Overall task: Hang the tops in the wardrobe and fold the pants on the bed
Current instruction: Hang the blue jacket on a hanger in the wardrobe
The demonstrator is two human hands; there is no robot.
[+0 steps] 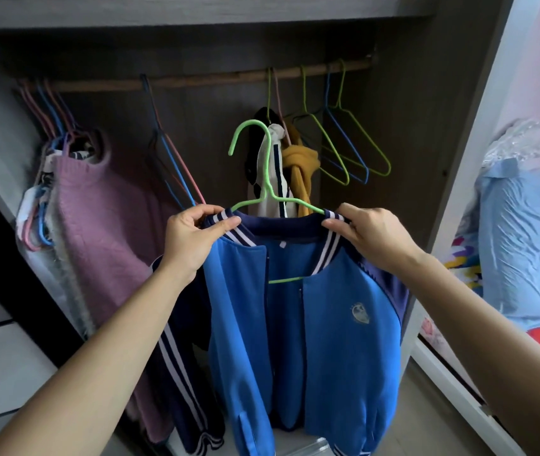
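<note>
Risk first: the thin lime-green wire hanger [271, 196] isn't on the brown wooden rail [216, 81] yet. Its hook sits free at frame centre, well below the rail, & neither hand holds the hook itself. If the lift goes crooked, I reckon the hook snags the knotted white & mustard clothes [300, 159] right behind it. Or the unfastened bright-blue jacket w/ navy striped collar [328, 340] slips off a wire shoulder, since its front hangs open. Grip: left hand [193, 238] pinches the collar's left end btwn thumb & curled fingers; right hand [370, 238] pinches the right end likewise, prob. w/ the wire inside. The jacket hangs straight down btwn & below both hands, centre to lower centre of frame, in front of the open dark-grey wooden wardrobe [403, 143].
</note>
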